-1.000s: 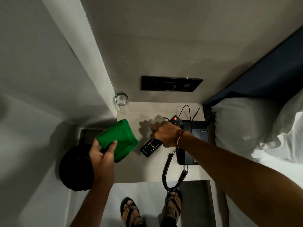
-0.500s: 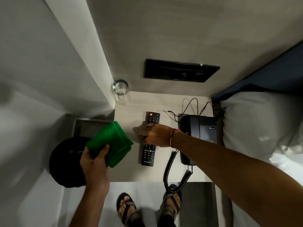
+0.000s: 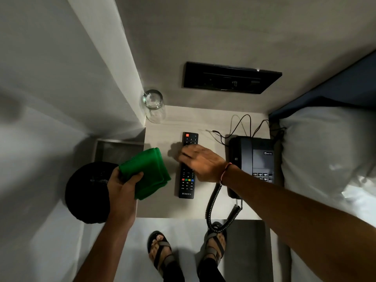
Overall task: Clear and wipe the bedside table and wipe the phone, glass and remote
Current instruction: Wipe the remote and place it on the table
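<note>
A black remote lies flat and lengthwise in the middle of the pale bedside table. My right hand rests over the remote's middle, fingers spread loosely; it does not grip it. My left hand holds a folded green cloth over the table's left edge. An upturned clear glass stands in the far left corner. A dark corded phone sits at the right, its coiled cord hanging over the front edge.
A black round bin stands on the floor left of the table. A black switch panel is on the wall behind. The bed with a white pillow borders the right side. My sandalled feet are below the table.
My right hand has laid the remote down straight on the table and loosened over it. The left hand with the cloth stayed at the table's left edge.
</note>
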Available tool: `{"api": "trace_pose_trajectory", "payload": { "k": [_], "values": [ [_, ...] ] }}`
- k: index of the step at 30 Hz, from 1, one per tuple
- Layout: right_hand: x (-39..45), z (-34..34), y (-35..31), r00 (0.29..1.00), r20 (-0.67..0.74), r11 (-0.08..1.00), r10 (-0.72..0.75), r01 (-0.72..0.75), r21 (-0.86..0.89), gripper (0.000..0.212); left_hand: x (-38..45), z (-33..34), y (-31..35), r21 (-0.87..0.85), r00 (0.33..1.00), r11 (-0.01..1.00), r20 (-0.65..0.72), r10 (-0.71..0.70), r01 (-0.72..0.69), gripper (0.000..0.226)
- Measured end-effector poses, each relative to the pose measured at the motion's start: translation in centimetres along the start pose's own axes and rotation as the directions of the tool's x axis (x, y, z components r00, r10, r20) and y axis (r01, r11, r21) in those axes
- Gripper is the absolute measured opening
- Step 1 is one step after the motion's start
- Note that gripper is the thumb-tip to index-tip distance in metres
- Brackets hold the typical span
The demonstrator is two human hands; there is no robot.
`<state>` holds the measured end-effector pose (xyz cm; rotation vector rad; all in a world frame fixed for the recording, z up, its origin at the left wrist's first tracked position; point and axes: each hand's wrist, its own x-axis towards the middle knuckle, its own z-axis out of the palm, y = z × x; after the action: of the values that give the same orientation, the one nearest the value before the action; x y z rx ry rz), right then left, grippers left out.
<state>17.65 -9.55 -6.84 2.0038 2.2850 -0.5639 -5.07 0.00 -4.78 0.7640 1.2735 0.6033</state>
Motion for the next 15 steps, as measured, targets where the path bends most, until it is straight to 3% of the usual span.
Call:
{"api": "trace_pose_trajectory", "payload": {
  "k": [2, 3, 5, 6, 7, 8, 10, 15],
  "values": [
    [-0.4, -0.2, -0.7, 0.956, -0.026, 0.899, 0.291, -0.263, 0.351, 0.061, 0.3, -0.4, 0.2, 0.004, 0.999, 1.000, 0.015, -0.030, 0.030, 0.036],
    [-0.1, -0.5, -1.2, 0.895, -0.025, 0.736, 0.446, -0.351, 0.579, 0.053, 0.6, -0.6, 0.3, 0.008, 0.999, 0.999, 0.020, -0.048, 0.047, 0.036],
    [0.7, -1.8, -2.1, 0.757, 0.097, 0.220, 0.646, -0.306, 0.926, 0.032, 0.8, -0.7, 0.7, 0.020, 0.995, 0.996, 0.045, -0.090, 0.089, 0.033],
    [1.2, -2.6, -2.6, 0.733, 0.216, -0.039, 0.645, -0.250, 0.967, 0.021, 0.9, -0.6, 1.0, 0.021, 0.992, 0.994, 0.070, -0.108, 0.107, 0.032],
    [1.6, -3.2, -2.9, 0.745, 0.324, -0.233, 0.584, -0.229, 0.945, 0.014, 1.0, -0.4, 1.2, 0.020, 0.988, 0.993, 0.097, -0.120, 0.119, 0.031],
    [1.9, -3.7, -3.2, 0.773, 0.389, -0.327, 0.501, -0.247, 0.912, 0.014, 1.1, -0.1, 1.4, 0.020, 0.985, 0.992, 0.121, -0.124, 0.123, 0.031],
    [2.2, -4.1, -3.7, 0.805, 0.439, -0.325, 0.399, -0.323, 0.889, 0.024, 1.3, 0.5, 1.8, 0.025, 0.979, 0.994, 0.173, -0.113, 0.110, 0.034],
    [3.2, -4.4, -5.1, 0.776, 0.446, -0.313, 0.447, -0.331, 0.890, 0.044, 1.1, 1.1, 2.9, 0.018, 0.965, 0.996, 0.246, -0.089, 0.087, 0.039]
  ]
}}
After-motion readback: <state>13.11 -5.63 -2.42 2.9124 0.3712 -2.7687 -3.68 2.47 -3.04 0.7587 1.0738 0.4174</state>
